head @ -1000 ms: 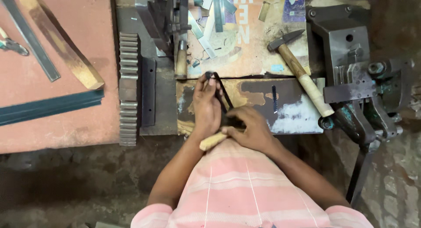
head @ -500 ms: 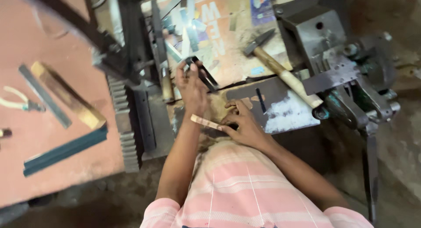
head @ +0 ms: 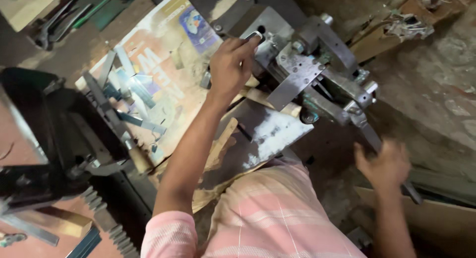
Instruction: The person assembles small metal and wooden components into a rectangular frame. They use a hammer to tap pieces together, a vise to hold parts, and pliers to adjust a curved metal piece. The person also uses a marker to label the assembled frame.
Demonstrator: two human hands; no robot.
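My left hand point(head: 229, 64) reaches forward to a grey metal hand press point(head: 302, 64) and pinches a small dark metal loop point(head: 255, 35) at the press's top face. My right hand point(head: 386, 164), blurred by motion, is wrapped around the long press lever point(head: 368, 135), which slopes down to the right from the machine. A bare metal plate point(head: 270, 134) lies in front of the press, just beyond my pink striped shirt. A wooden tool handle point(head: 220, 144) lies under my left forearm.
Several cut metal strips point(head: 130, 96) lie on a printed paper sheet point(head: 163, 54) left of my arm. A black machine point(head: 54, 139) and a toothed rack point(head: 106, 221) stand at the left. Pliers point(head: 49, 27) rest at the top left, and cardboard point(head: 441, 218) lies at the bottom right.
My view swung right toward the press. My left hand carried the metal loop from the plate up to the press. My right hand left the wooden handle and went to the lever.
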